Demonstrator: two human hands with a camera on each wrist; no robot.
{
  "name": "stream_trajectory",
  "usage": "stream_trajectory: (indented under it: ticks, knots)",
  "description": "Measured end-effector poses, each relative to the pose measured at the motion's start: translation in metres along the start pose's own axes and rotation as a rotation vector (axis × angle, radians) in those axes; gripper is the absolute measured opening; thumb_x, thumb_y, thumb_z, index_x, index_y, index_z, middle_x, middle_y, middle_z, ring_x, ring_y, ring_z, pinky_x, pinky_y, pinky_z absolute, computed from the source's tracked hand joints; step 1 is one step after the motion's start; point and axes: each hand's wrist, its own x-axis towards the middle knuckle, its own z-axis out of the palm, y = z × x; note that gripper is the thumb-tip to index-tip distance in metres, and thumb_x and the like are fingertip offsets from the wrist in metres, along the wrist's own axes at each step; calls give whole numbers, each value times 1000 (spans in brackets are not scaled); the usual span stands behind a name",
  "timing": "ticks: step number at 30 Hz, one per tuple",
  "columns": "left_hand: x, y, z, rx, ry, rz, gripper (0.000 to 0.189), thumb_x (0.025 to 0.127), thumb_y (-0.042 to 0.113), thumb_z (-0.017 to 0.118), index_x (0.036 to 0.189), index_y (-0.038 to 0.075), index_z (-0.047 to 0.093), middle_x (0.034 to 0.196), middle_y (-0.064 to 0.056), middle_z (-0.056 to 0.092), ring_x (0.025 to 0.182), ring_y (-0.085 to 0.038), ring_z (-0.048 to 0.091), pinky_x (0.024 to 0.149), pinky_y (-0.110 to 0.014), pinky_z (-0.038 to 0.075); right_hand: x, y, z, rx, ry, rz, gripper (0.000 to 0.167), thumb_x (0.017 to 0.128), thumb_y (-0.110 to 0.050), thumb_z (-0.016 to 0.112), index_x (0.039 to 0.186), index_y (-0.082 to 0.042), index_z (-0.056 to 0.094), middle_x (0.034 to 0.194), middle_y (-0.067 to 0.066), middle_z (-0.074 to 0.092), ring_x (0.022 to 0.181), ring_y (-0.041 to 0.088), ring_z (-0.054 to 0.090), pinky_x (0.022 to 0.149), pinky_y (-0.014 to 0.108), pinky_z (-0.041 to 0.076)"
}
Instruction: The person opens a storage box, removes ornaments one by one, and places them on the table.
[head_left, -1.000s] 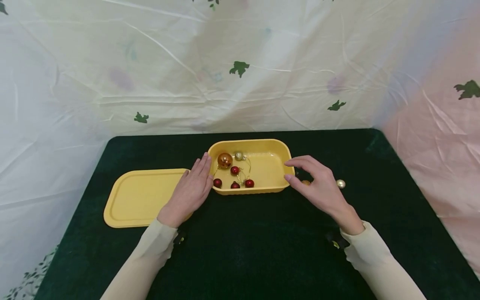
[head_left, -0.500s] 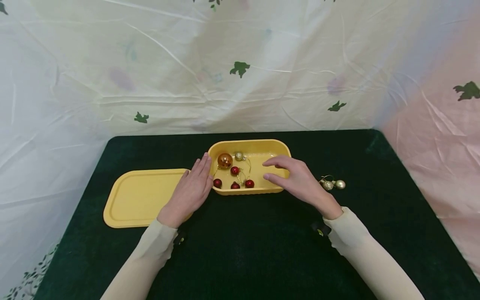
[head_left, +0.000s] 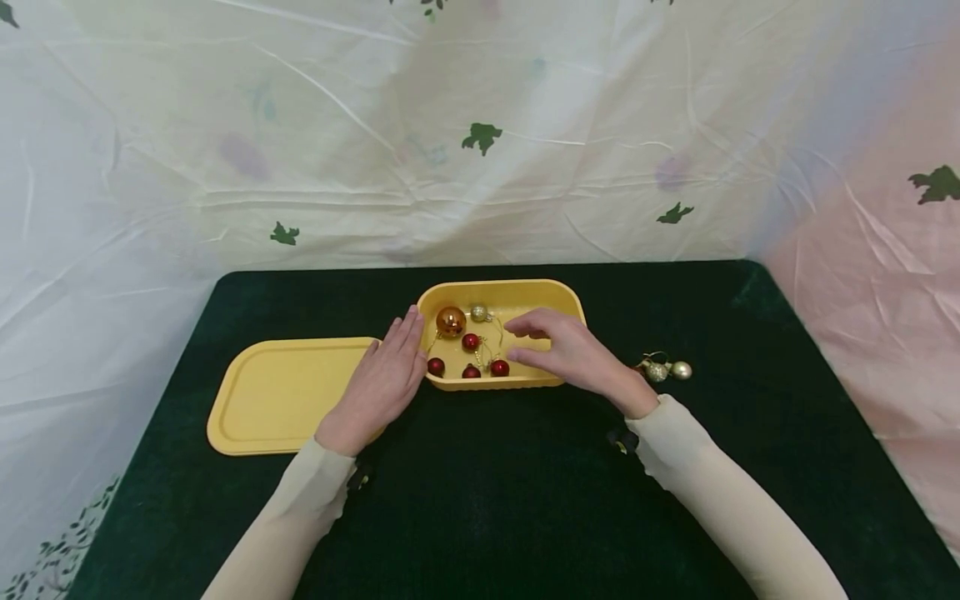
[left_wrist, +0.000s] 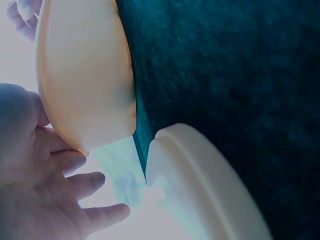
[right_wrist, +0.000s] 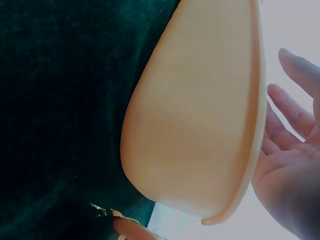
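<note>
A yellow plastic box stands near the middle of the table in the head view. Inside lie several red Christmas baubles, an amber bauble and a small gold one with a thread loop. My left hand rests with straight fingers along the box's left end; in the left wrist view the hand is at the rim. My right hand hovers over the box's right half, thumb and fingers apart and holding nothing. From the right wrist, the hand shows beyond the box's rim.
A yellow lid lies flat left of the box, partly under my left hand in this view. Right of the box, near my right wrist, sit a glittery gold bauble and a pearly one. A patterned cloth hangs behind the table.
My right hand has moved left from the box's right end to over its inside, bringing the gold baubles beside it into fuller view. The left hand has stayed in place.
</note>
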Motion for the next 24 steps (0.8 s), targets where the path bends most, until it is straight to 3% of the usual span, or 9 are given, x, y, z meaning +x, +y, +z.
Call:
stream_trajectory:
  ticks: [10, 24]
  knots:
    - [0, -1, 2, 0, 11, 5, 64, 113, 37, 36, 167, 9, 14, 174, -5, 5, 158, -32, 16, 121, -64, 23, 17, 3, 7, -53, -84, 69, 50, 95, -34, 77, 134, -6, 65, 128, 9, 68, 114, 23, 64, 98, 47, 54]
    - [2, -1, 2, -3, 10, 3, 64, 113, 36, 36, 167, 10, 14, 174, -4, 4, 158, -32, 16, 121, -63, 23, 34, 9, 19, -166, -200, 128, 44, 93, -36, 79, 126, -8, 69, 111, 2, 72, 101, 16, 67, 92, 38, 56]
